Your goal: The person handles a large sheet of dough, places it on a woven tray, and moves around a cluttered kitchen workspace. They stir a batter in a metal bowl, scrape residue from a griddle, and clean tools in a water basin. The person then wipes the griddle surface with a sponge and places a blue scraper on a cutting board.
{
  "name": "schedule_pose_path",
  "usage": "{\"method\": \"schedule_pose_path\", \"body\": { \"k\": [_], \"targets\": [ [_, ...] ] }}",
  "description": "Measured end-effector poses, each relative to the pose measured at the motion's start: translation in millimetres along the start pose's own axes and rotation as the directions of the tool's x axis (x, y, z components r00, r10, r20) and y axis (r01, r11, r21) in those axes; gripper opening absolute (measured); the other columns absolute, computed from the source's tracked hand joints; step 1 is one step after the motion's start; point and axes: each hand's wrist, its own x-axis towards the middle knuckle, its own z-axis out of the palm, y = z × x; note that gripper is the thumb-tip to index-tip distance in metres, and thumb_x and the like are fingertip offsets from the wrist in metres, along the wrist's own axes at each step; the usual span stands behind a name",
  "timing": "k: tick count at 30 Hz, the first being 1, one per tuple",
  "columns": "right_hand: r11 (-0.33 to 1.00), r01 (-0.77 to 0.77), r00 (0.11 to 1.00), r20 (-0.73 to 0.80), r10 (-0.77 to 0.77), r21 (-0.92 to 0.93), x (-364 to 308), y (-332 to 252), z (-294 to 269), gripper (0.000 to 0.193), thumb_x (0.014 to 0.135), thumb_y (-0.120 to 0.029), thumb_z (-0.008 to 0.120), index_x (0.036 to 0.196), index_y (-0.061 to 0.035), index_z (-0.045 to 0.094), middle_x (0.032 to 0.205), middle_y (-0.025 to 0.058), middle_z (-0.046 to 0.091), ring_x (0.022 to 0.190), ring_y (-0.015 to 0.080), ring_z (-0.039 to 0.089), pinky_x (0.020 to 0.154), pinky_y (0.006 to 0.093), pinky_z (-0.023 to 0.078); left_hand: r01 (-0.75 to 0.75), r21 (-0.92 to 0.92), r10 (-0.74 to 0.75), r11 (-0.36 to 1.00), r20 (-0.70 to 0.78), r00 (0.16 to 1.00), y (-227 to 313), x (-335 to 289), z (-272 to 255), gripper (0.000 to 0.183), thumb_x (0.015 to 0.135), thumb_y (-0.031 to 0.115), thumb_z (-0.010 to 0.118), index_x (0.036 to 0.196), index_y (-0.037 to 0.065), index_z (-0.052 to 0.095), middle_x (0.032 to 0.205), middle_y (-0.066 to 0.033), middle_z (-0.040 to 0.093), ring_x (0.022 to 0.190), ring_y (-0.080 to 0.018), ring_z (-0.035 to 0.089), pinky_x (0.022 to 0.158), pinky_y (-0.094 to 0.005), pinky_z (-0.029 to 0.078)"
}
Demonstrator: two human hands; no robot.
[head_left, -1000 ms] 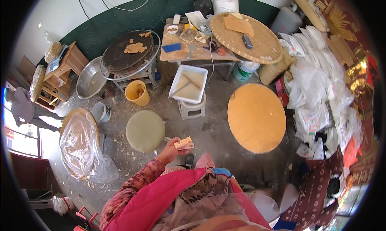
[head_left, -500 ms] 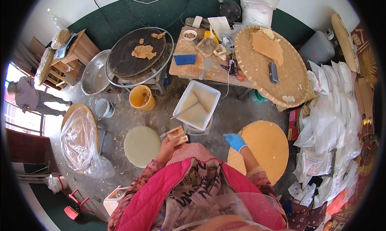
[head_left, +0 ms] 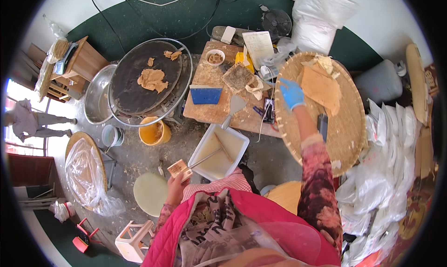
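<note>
Over my remote feed, the banknotes (head_left: 179, 170) looked like matt paper and the glove (head_left: 292, 94) smooth and rubbery. I saw rough weave on the round tray (head_left: 344, 127), shiny metal on the basin (head_left: 95, 97), and glossy, crinkled plastic sheeting (head_left: 85, 174).

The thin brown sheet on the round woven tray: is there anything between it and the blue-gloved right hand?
Nothing visible stands between the blue-gloved right hand and the thin brown sheet; whether they touch is unclear. The dark grey block lies lower in view, off that path.
</note>
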Motion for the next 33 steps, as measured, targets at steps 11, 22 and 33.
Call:
{"method": "schedule_pose_path", "body": {
  "k": [11, 22, 33],
  "targets": [
    [0.792, -0.242, 0.97, -0.141, 0.196, -0.561, 271.8, 131.6, 85.1, 0.081, 0.07, -0.046, 0.066, 0.135, -0.0109, 0.032, 0.13, 0.0198, 0.043, 0.12, 0.0305, 0.044, 0.103, 0.0467, 0.025, 0.093, -0.015, -0.093, 0.996, -0.268, 0.959, -57.2, 6.5, 95.0, 0.023, 0.089, 0.01, 0.051, 0.11, -0.001, 0.052, 0.102, -0.0119, 0.061, 0.089, -0.0214, 0.062, 0.074, -0.0309, 0.052],
    [0.977, -0.052, 0.999, 0.028, 0.047, 0.208, 316.7, 143.1, 94.1, 0.024, 0.08, -0.027, 0.059, 0.092, -0.0078, 0.066, 0.091, 0.0154, 0.065, 0.081, 0.0324, 0.061, 0.073, 0.0372, 0.048, 0.077, 0.291, -0.01, 0.954, -0.223, 0.975, -26.5, 47.6, 198.0, 0.028, 0.089, 0.013, 0.052, 0.114, 0.0, 0.053, 0.104, -0.0073, 0.062, 0.088, -0.0161, 0.062, 0.072, -0.0267, 0.05],
    [0.695, 0.06, 0.997, -0.071, -0.013, 0.717, 178.3, 31.6, -146.5, 0.016, 0.082, -0.01, 0.059, 0.093, -0.0003, 0.064, 0.077, 0.0018, 0.062, 0.07, 0.0065, 0.053, 0.065, 0.0219, 0.045, -0.618, 0.0, 0.573, 0.786, 0.376, 0.728, 114.3, 116.8, 420.8, 0.025, 0.09, 0.01, 0.048, 0.112, -0.001, 0.053, 0.102, -0.0048, 0.06, 0.095, -0.0119, 0.056, 0.081, -0.026, 0.045]
  ]
}}
